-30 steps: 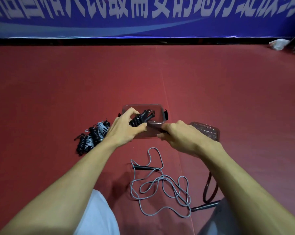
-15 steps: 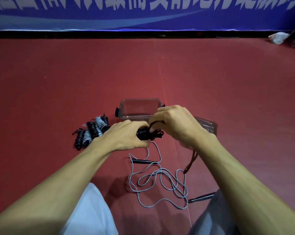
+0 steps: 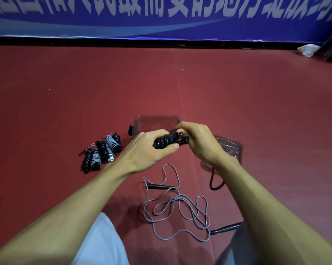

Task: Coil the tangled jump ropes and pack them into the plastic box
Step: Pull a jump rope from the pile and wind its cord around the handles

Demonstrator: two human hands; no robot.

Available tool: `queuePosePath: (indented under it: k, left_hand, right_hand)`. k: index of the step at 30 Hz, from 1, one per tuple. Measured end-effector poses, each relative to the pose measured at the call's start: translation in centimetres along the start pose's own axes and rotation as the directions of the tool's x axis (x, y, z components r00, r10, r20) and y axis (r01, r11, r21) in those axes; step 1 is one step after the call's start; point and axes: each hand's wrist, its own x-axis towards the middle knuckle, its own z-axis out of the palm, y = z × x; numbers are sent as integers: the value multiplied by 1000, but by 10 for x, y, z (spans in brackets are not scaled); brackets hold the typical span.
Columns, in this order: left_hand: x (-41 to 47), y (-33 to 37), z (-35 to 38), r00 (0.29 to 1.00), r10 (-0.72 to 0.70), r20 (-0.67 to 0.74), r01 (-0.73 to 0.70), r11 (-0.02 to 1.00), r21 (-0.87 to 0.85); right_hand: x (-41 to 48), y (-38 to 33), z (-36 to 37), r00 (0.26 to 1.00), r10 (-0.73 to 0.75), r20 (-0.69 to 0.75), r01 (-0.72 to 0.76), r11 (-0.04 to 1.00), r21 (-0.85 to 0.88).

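right now, a coiled black jump rope (image 3: 167,141) is being held just in front of the clear plastic box (image 3: 155,118), above the red floor (image 3: 65,92). the left hand (image 3: 148,150) is curling its grip round the coil's left end, and the right hand (image 3: 201,142) is pinching the other end. a loose grey jump rope (image 3: 178,203) is lying nearer the person than the box, a bunch of coiled ropes (image 3: 102,152) is lying left of the box, and the lid (image 3: 232,148) is lying right of it.

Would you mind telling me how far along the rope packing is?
Done: coiled black and grey ropes piled on the floor. In hand: left hand and right hand grip a black coiled rope. Left: loose grey rope uncoiled; clear plastic box looks empty.
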Motion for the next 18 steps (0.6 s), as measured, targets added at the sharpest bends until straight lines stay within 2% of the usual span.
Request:
queuePosePath:
  k: [2, 6, 9, 12, 14, 18]
  left_hand:
    - [2, -3, 0, 998, -33, -49, 29, 997, -68]
    - [3, -3, 1, 999, -18, -32, 11, 980, -197]
    - [7, -5, 1, 998, -31, -52, 21, 984, -174]
    - [8, -10, -3, 988, -110, -109, 88, 978, -187]
    - [9, -14, -6, 981, -140, -135, 120, 983, -142]
    - [7, -18, -6, 961, -212, -178, 227, 971, 69]
  right_hand:
    - [0, -1, 2, 999, 11, 47, -10, 1000, -23]
    - [0, 1, 4, 988, 79, 135, -68, 994, -86]
    - [1, 2, 8, 974, 130, 188, -103, 984, -147]
    - [-1, 2, 7, 934, 249, 254, -204, 960, -193]
    - [-2, 2, 5, 919, 273, 283, -218, 953, -212]
    - [-3, 2, 4, 908, 254, 334, -176, 953, -248]
